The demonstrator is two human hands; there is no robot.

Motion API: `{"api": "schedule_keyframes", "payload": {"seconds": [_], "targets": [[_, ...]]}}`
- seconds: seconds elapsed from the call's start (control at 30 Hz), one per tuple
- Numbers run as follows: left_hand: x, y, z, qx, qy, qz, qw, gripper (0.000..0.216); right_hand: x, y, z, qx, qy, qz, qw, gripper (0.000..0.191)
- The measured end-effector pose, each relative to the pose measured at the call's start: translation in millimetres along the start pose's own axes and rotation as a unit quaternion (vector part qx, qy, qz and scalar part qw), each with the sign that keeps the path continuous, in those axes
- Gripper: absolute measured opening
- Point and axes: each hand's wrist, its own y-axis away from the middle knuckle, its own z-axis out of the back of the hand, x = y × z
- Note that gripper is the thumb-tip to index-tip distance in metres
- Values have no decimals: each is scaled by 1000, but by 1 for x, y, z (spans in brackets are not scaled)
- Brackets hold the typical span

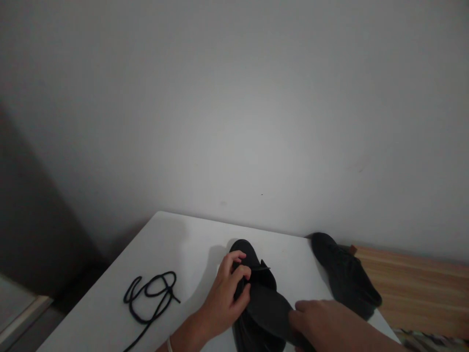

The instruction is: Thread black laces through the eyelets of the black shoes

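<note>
Our left hand (226,292) holds a shoe (269,279), our right hand (311,320) a flat dark piece (271,310); string (169,290) and another shoe (342,274) lie near.

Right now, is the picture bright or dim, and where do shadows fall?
Head view: dim, with the wall brightest around its middle; a soft shadow lies on the table left of the handled shoe, whose black surface shows little detail.

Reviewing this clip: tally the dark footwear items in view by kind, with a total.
Shoes: 2 (near shoe at the left hand, far shoe on the right)
Loose lace: 1
Insole, in the right hand: 1
Total: 4
</note>
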Motion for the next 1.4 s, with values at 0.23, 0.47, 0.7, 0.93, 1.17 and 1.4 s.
{"api": "schedule_keyframes", "payload": {"seconds": [0.23,0.47,0.7,0.93,1.17,1.4], "targets": [[-1,3,-3,5,13,31,999,50,27,-37,-2,80,-1,-116,990,22],[1,1,-4,-7,34,35,999,50,35,-60,-29,20,-16,-140,990,26],[7,4,-6,-7,54,19,998,52,35,-83,-43,38,-72,-181,980,32],[8,6,-8,-17,66,20,997,53,39,-101,-48,56,-75,-197,976,36],[4,3,-6,-19,74,20,997,51,36,-110,-61,61,-88,-201,974,36],[7,5,-8,-11,74,31,997,52,32,-110,-67,66,-93,-199,973,36]]}}
